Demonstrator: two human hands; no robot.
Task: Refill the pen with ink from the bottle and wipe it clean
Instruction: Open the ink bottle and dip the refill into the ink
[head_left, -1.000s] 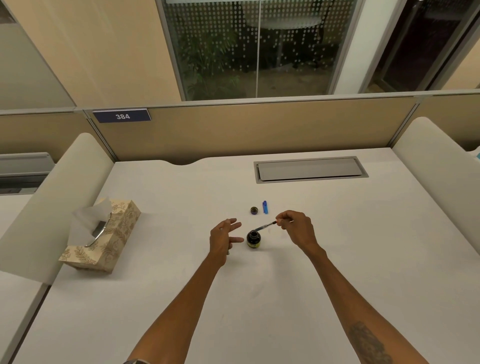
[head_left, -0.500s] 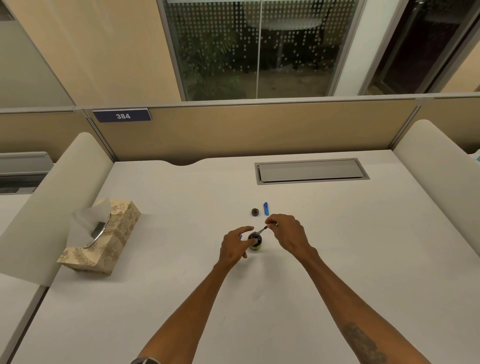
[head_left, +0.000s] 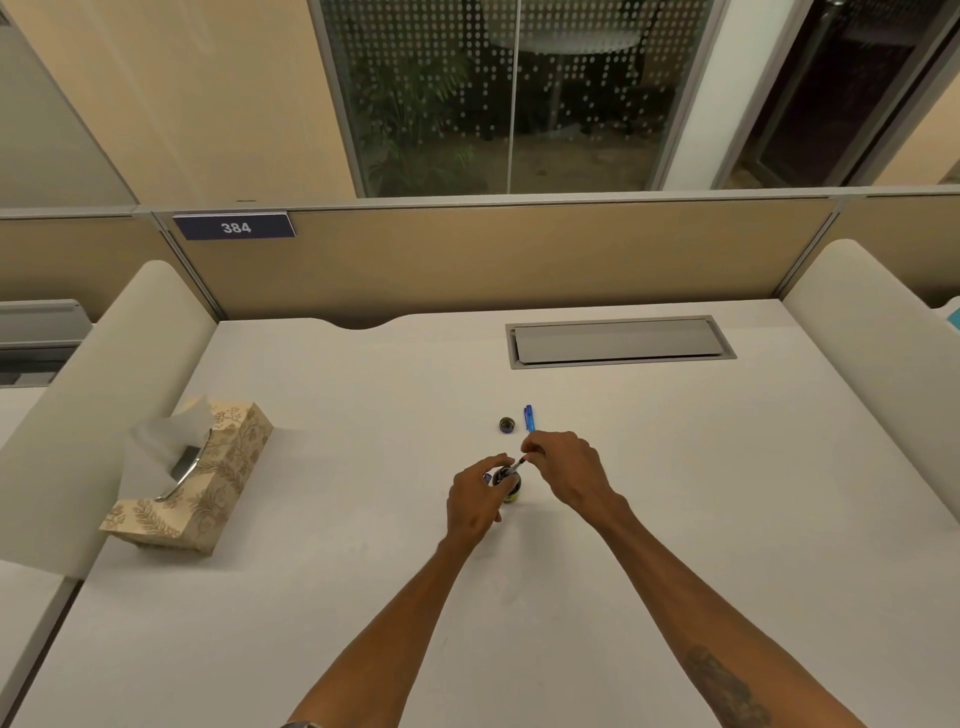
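While the tissue box (head_left: 192, 480) at the left of the tabletop (head_left: 363, 597) sits untouched, wiping looks not yet begun. Next, the left hand (head_left: 475, 501) has its fingers wrapped on the ink bottle (head_left: 510, 483), steadying it. Its cap (head_left: 507, 425) lies off behind, so opening is done. Beside it lies a blue pen part (head_left: 529, 418). Rightmost, the right hand (head_left: 563, 465) pinches the pen (head_left: 515, 466), tip at the bottle's mouth: filling appears underway.
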